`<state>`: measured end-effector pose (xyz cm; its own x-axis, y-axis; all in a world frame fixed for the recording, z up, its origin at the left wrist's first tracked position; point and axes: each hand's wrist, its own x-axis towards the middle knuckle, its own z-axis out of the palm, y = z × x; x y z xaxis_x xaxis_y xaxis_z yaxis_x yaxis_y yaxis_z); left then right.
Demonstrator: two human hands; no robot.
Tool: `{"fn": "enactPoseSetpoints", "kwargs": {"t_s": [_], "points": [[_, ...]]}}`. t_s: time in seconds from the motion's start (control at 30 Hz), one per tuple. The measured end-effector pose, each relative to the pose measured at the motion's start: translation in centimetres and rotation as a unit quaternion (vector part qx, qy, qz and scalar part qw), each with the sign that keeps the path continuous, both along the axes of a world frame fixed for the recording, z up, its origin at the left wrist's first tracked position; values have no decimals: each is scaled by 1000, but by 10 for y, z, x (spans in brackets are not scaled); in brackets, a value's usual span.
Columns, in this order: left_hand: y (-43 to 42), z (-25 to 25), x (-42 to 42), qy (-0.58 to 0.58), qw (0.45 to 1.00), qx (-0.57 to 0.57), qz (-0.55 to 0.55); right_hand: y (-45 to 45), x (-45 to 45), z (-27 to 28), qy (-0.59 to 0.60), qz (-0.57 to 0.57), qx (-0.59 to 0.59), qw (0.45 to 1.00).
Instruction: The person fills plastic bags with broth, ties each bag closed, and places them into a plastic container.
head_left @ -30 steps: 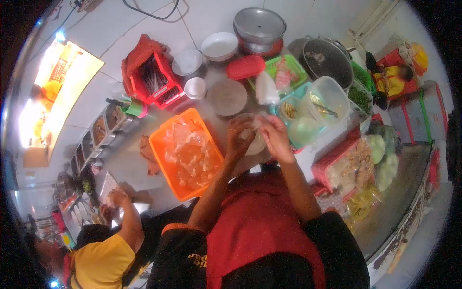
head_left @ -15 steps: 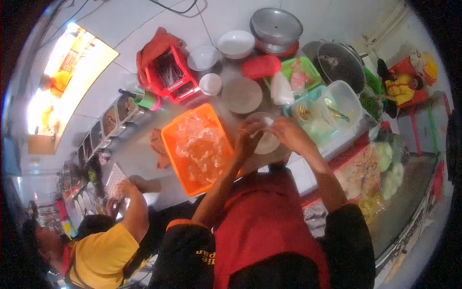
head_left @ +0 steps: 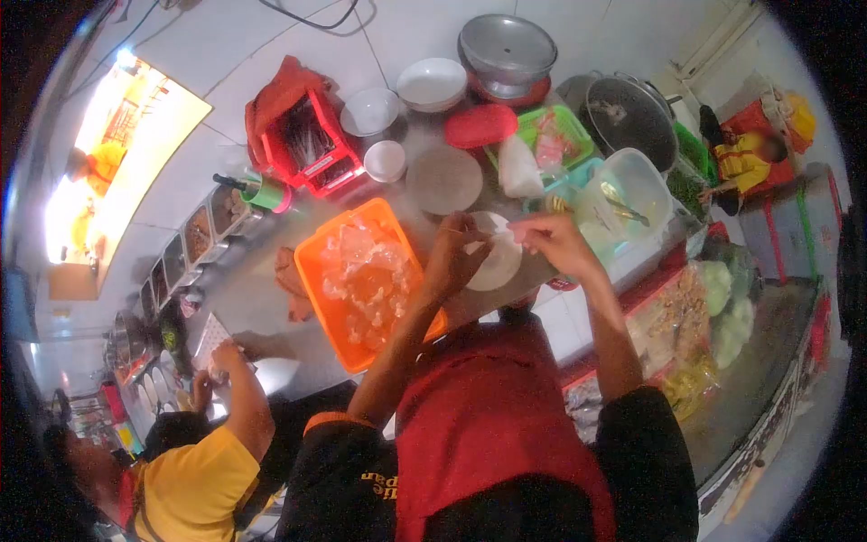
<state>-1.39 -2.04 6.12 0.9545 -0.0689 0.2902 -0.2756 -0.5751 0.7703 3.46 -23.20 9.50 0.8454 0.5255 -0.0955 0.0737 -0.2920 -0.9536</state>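
Both of my hands are above a pale round disc (head_left: 495, 268) at the counter's near edge. My left hand (head_left: 457, 255) is closed, its fingertips pinched together toward the right. My right hand (head_left: 553, 242) is closed too, pinching near a small whitish bit; blur hides what it is. A gap separates the two hands. Left of them stands an orange tub (head_left: 312, 271) holding several clear plastic packets (head_left: 375, 289) with pale contents. Behind the disc lies another round greyish disc (head_left: 443, 181).
White bowls (head_left: 432, 84), a red caddy (head_left: 312, 140) and a metal pot (head_left: 508, 52) line the back. A clear plastic container (head_left: 632, 203) and a green basket (head_left: 578, 135) stand right. A co-worker in yellow (head_left: 203, 470) handles a white board at left.
My hands have drawn apart, the right one shifting right and the left slightly down. More of the pale disc shows between them. The whole view has shifted slightly.
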Motion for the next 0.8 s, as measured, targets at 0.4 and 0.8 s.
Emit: {"fn": "enactPoseSetpoints", "kwargs": {"t_s": [0.4,0.8], "points": [[-43,60,33,-148,985,84,-17,23,-49,-56,363,-69,589,719],[95,62,-61,22,998,-2,64,128,-13,45,-168,155,-108,968]]}}
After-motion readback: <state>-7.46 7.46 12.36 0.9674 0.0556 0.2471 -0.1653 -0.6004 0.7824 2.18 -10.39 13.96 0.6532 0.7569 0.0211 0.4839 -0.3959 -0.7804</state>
